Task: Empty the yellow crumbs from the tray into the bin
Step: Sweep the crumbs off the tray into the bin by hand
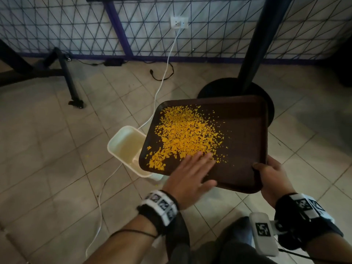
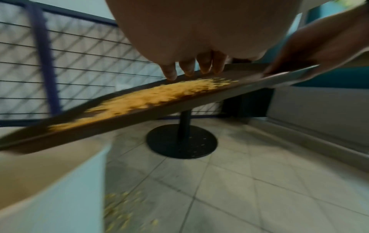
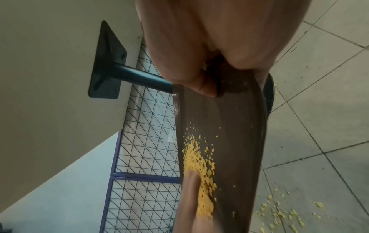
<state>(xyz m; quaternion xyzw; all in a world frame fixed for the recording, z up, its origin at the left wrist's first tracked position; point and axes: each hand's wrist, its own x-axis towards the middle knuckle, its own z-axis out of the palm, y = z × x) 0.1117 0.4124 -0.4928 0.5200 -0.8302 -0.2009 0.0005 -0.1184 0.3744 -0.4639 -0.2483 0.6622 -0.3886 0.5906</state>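
Observation:
A dark brown tray (image 1: 245, 141) is held above the floor, tilted down to the left, its low corner over a cream bin (image 1: 125, 147). Yellow crumbs (image 1: 186, 134) lie in a heap on the tray's left half. My left hand (image 1: 192, 172) lies flat on the tray with straight fingers (image 2: 187, 67) touching the near edge of the crumbs (image 2: 151, 96). My right hand (image 1: 270, 174) grips the tray's near right corner, thumb on top of the tray (image 3: 225, 126). The crumbs (image 3: 201, 167) sit by the left fingers in the right wrist view.
A black table post with a round base (image 1: 245, 88) stands just behind the tray. A white cable (image 1: 162, 80) runs from a wall socket (image 1: 179, 22) across the tiled floor past the bin. Spilled crumbs (image 3: 287, 212) lie on the floor tiles. A wire-mesh fence (image 1: 57, 29) backs the scene.

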